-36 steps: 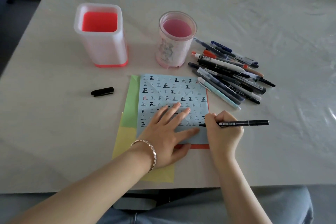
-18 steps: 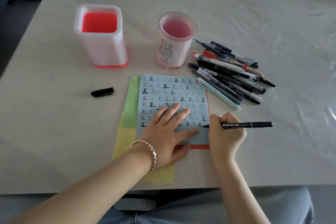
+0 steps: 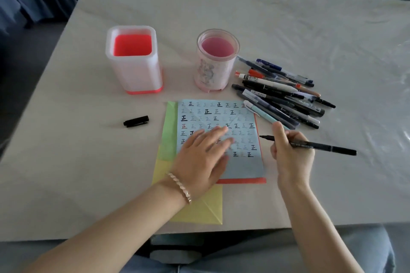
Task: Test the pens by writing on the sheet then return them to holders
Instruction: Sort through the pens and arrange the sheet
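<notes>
A light blue sheet (image 3: 241, 164) covered with written characters lies on green, yellow and red papers. My left hand (image 3: 202, 157) rests flat on it, fingers spread and blurred. My right hand (image 3: 290, 153) grips an uncapped black pen (image 3: 321, 146), its tip lifted just past the sheet's right edge and pointing left. The pen's black cap (image 3: 136, 121) lies on the table to the left of the papers. A square white holder with red inside (image 3: 133, 60) and a round pink holder (image 3: 216, 62) stand behind the sheet, both without pens.
A pile of several pens (image 3: 284, 93) lies to the right of the round holder, close above my right hand. The table (image 3: 288, 17) is covered with clear plastic film. A blue cloth hangs beyond its far edge.
My right hand has lifted the pen tip off the sheet and drawn it to the right. My left hand has shifted slightly on the sheet.
</notes>
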A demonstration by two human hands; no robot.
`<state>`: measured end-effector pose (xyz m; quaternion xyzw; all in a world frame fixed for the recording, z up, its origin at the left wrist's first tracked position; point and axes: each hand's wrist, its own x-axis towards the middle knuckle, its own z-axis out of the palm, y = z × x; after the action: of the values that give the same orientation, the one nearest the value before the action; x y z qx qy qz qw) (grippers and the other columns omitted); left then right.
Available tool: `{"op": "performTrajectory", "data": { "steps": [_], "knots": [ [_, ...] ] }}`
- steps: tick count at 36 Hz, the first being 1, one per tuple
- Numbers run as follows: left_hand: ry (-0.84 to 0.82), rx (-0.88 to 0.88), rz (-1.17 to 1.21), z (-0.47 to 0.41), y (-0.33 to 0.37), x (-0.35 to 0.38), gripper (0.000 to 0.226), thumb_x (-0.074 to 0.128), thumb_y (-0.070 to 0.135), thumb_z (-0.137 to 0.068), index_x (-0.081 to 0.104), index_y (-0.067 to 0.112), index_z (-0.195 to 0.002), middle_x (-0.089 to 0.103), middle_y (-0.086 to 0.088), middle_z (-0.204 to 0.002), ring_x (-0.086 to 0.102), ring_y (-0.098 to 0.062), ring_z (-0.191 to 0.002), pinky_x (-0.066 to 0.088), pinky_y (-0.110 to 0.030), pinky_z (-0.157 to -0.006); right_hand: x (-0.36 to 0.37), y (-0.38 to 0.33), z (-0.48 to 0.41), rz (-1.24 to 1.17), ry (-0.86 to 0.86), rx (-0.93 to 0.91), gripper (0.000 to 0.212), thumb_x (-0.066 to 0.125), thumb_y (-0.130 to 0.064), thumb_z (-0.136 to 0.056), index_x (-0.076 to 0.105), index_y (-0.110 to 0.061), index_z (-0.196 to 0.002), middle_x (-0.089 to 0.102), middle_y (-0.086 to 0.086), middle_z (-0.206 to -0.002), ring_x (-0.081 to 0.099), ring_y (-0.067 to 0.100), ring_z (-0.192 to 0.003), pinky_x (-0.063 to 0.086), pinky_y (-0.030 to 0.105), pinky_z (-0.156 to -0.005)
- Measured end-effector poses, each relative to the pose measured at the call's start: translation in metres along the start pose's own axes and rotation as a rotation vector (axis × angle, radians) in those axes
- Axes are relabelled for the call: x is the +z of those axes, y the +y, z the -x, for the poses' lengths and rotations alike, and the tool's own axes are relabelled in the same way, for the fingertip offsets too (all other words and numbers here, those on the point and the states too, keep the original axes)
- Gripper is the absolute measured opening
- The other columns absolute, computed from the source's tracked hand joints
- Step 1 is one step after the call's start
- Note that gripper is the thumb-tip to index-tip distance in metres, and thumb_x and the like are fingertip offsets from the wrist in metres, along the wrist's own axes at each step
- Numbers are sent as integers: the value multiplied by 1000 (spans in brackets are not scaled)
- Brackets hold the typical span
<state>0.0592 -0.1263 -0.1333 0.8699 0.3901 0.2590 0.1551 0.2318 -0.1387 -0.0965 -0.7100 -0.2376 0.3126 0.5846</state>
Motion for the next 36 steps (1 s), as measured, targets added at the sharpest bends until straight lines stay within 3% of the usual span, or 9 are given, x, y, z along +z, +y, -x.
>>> {"op": "performTrajectory", "data": {
  "steps": [5, 7, 10, 16, 19, 23, 26, 31, 36],
  "knots": [
    [168, -222, -257, -8, -38, -43, 39, 41, 17, -82, 60, 5, -113, 59, -12, -120, 53, -28, -109, 36, -40, -92, 1, -3, 5, 36, -129, -31, 32, 61, -16, -86, 46, -16, -58, 45, -7, -35, 35, 2, -34, 30, 12, -39],
    [178, -320, -377, -4, -57, -57, 35, 55, 13, -77, 61, 2, -110, 62, -15, -109, 57, -34, -96, 45, -41, -77, 1, -2, 8, 56, -170, -37, 31, 61, -15, -86, 47, -16, -59, 45, -8, -36, 35, 3, -35, 30, 12, -39],
    [120, -467, -449, 7, -74, -69, 45, 83, 4, -57, 65, 0, -97, 61, -19, -92, 56, -40, -78, 47, -45, -63, 4, -2, 11, 91, -216, -40, 27, 63, -14, -85, 49, -14, -62, 46, -9, -37, 37, 1, -35, 31, 10, -40],
    [10, -529, -399, 21, -87, -74, 23, 83, 2, -60, 62, 4, -71, 58, -16, -69, 56, -38, -66, 46, -42, -56, 7, -4, 18, 106, -253, -19, 23, 64, -15, -84, 51, -15, -65, 47, -8, -42, 39, 1, -37, 32, 9, -42],
    [110, -601, -219, 22, -80, -75, 16, 74, 0, -72, 59, 0, -79, 55, -18, -77, 55, -36, -71, 41, -38, -63, 7, -10, 21, 80, -272, -6, 21, 63, -12, -85, 51, -14, -68, 49, -7, -42, 40, 1, -38, 34, 10, -42],
    [202, -732, 297, 14, -43, -83, 15, 60, 7, -87, 51, 18, -80, 57, 0, -81, 53, -3, -67, 38, -8, -61, 9, -23, 30, 8, -328, 11, 14, 56, -12, -89, 58, -7, -75, 61, -1, -51, 49, 7, -44, 41, 14, -45],
    [224, -865, 765, 5, -19, -92, 15, 61, 7, -86, 54, 19, -80, 64, 5, -69, 59, 1, -56, 44, -12, -51, 12, -37, 39, -23, -397, 0, 21, 50, -15, -91, 65, -5, -80, 70, 5, -64, 58, 12, -54, 44, 16, -49],
    [194, -724, 913, 1, 3, -101, 13, 68, 7, -77, 60, 16, -81, 65, 8, -60, 58, -3, -55, 42, -13, -51, 19, -59, 57, -147, -474, 49, 44, 44, -43, -77, 73, -12, -66, 72, 13, -70, 68, 18, -65, 49, 19, -56],
    [135, -629, 931, 1, 9, -100, 15, 75, 32, -62, 67, 26, -74, 69, 2, -69, 61, -7, -62, 45, -14, -57, 24, -70, 66, -155, -484, 32, 43, 42, -47, -74, 72, -22, -55, 72, 5, -65, 68, 22, -66, 49, 22, -64]
  ]
}}
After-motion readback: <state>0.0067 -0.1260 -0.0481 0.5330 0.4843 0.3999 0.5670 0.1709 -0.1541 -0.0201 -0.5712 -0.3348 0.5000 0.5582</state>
